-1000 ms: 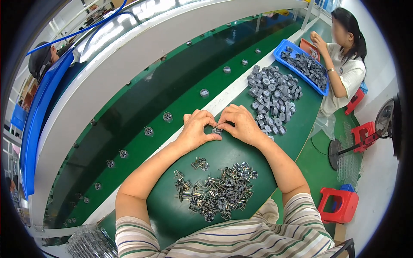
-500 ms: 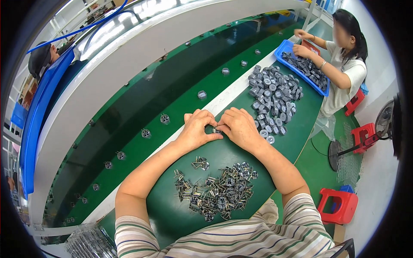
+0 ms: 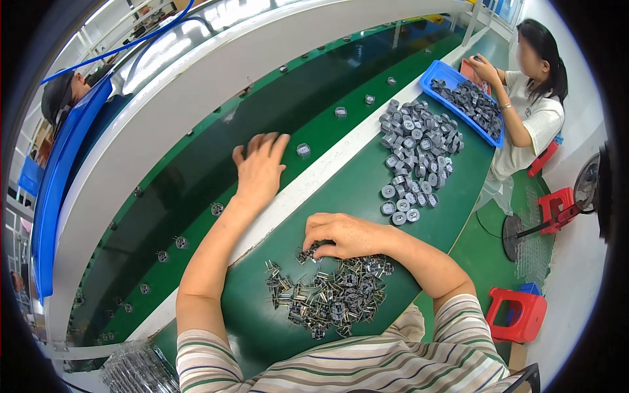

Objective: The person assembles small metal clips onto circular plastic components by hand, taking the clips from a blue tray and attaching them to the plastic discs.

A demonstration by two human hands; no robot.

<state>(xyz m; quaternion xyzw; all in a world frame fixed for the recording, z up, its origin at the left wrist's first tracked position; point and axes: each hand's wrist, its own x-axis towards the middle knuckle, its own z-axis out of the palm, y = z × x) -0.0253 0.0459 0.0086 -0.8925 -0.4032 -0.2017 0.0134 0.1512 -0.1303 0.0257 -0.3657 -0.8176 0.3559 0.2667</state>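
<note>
My left hand [image 3: 260,169] reaches over the green conveyor belt [image 3: 314,114] with its fingers spread, and nothing shows in them. Just right of it, a small grey round piece [image 3: 303,150] lies on the belt. My right hand [image 3: 347,234] is low over the green table, thumb and fingers closing round a small dark part with metal pins [image 3: 309,254]. Right beside it is a heap of dark parts with metal pins [image 3: 337,295]. Farther right on the table lies a pile of round grey caps [image 3: 416,147].
A blue tray [image 3: 434,68] of grey pieces stands at the table's far end, where a co-worker [image 3: 540,105] handles a piece. Several pinned parts [image 3: 181,242] ride the belt. A white rail [image 3: 337,150] divides belt and table. Red stools [image 3: 521,314] and a fan [image 3: 586,180] stand right.
My hands were together over a small part and have come apart. The left went up over the belt; the right came down to the pinned parts. Pieces on the belt shifted slightly left and nearer.
</note>
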